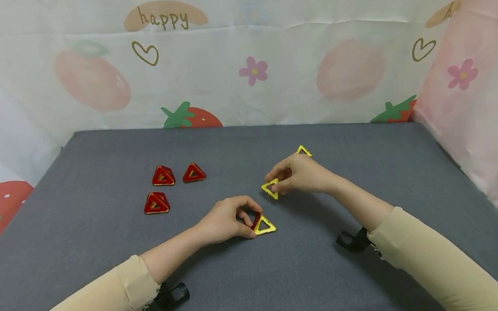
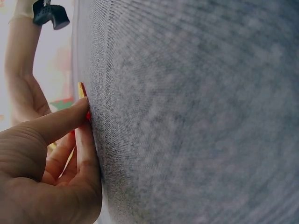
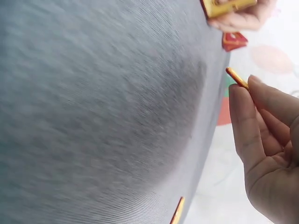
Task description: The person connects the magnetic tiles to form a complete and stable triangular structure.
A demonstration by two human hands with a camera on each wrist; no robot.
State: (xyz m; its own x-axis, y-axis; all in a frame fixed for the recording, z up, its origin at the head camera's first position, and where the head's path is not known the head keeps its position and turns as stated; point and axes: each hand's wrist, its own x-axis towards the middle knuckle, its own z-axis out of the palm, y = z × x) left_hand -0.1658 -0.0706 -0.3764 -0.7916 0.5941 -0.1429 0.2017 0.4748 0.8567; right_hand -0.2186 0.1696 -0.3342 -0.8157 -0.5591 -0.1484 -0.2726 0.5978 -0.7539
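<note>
My left hand (image 1: 227,220) holds a red triangle tile (image 1: 257,220) that leans up from the tabletop beside a yellow triangle tile (image 1: 266,232). Its thumb and fingers close on the left side of this pair. To the upper right, my right hand (image 1: 304,173) pinches another yellow triangle tile (image 1: 270,194) between thumb and fingertips. The right wrist view shows that tile (image 3: 237,78) edge-on, raised off the cloth. Behind the right hand lies a further yellow triangle tile (image 1: 304,150), partly covered by the hand.
Three red pyramids of triangle tiles stand at the left: one at the back left (image 1: 163,176), one beside it (image 1: 194,173) and one in front (image 1: 156,203). A grey cloth (image 1: 257,280) covers the table. A printed curtain (image 1: 291,70) hangs behind it.
</note>
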